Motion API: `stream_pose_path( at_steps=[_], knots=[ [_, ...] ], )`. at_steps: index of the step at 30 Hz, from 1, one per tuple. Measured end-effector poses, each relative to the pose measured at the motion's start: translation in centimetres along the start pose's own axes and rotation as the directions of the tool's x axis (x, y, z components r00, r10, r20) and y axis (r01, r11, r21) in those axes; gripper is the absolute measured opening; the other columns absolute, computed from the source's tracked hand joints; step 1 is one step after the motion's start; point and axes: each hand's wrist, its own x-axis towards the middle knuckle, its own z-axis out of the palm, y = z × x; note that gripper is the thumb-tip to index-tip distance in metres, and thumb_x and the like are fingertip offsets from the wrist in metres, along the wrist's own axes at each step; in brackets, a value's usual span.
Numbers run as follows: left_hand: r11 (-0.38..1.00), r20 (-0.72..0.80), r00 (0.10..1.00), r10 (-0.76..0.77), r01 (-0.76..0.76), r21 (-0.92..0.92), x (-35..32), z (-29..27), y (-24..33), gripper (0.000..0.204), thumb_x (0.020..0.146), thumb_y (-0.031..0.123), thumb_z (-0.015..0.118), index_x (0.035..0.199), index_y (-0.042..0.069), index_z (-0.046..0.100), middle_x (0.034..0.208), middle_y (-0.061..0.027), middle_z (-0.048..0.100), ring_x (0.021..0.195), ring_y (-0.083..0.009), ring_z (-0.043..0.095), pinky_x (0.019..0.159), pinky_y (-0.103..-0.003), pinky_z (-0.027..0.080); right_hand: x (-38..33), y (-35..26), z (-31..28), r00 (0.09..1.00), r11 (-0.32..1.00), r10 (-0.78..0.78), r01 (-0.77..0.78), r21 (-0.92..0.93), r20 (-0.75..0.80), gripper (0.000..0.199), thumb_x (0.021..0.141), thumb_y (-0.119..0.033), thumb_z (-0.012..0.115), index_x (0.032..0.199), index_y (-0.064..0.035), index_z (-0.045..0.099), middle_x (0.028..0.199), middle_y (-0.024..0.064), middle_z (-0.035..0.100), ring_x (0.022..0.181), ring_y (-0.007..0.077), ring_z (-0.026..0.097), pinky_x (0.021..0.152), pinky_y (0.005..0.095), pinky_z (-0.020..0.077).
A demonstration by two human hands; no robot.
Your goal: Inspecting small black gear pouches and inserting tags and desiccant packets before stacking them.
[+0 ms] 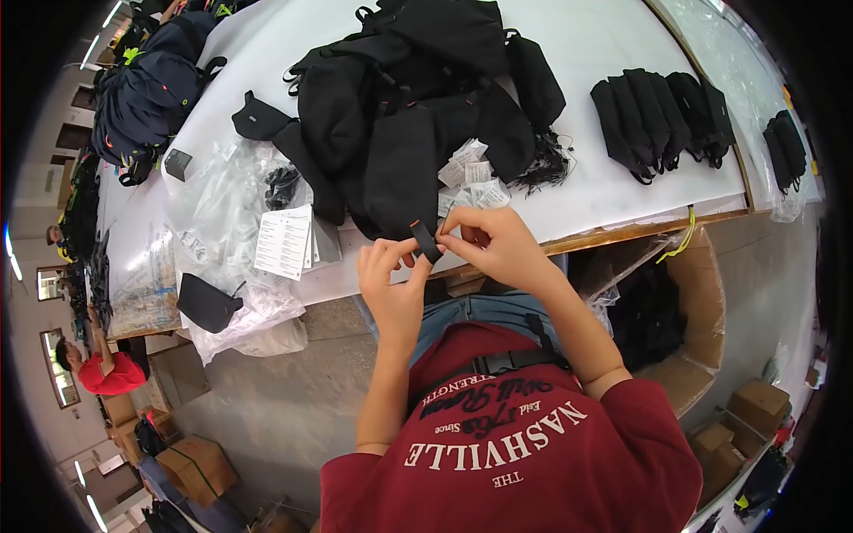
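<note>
Black strap (425, 240) with an orange tip, just below the black bag pile (418, 98). Left of the pile lie navy bags (147, 89); white table (613, 191) beneath it; white tags (466, 173) against it.

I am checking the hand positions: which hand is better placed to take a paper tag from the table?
Probably the right hand: the white paper tags lie just beyond it, while the left hand sits lower, pinching the black strap.

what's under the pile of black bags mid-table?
Under the pile of black bags: white paper tags and black cords poke out onto the white table. Anything deeper beneath is covered.
</note>
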Motion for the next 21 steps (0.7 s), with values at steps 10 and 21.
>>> stream_pose_path(
  at_steps=[10, 21],
  knots=[
    [0.987, 0.028, 0.991, 0.132, -0.129, -0.101, -0.5, -0.2, 0.6, 0.017, 0.066, -0.001, 0.072, 0.081, 0.005, 0.067, 0.077, -0.0033, 0.054, 0.074, -0.0172, 0.05, 0.066, -0.028, 0.041, -2.0, -0.7, -0.6, 0.998, 0.986, -0.065, 0.067, -0.151, 0.017, 0.009, 0.079, -0.008, 0.066, 0.086, -0.0029, 0.063, 0.054, 0.0025, 0.047, 0.049, 0.0092, 0.043, 0.047, 0.0242, 0.0344],
    [0.452, 0.268, 0.936, -0.229, 0.347, -0.822, -1.1, -1.9, 1.1, 0.006, 0.087, -0.002, 0.057, 0.093, 0.0, 0.056, 0.077, -0.0027, 0.055, 0.067, -0.0081, 0.049, 0.064, -0.02, 0.038, -2.8, 0.4, -2.3, 0.979, 0.693, 0.205, -0.153, 0.705, 0.011, 0.012, 0.085, -0.009, 0.06, 0.095, -0.0061, 0.053, 0.075, 0.0003, 0.055, 0.061, 0.0034, 0.041, 0.055, 0.017, 0.0304]
  ],
)
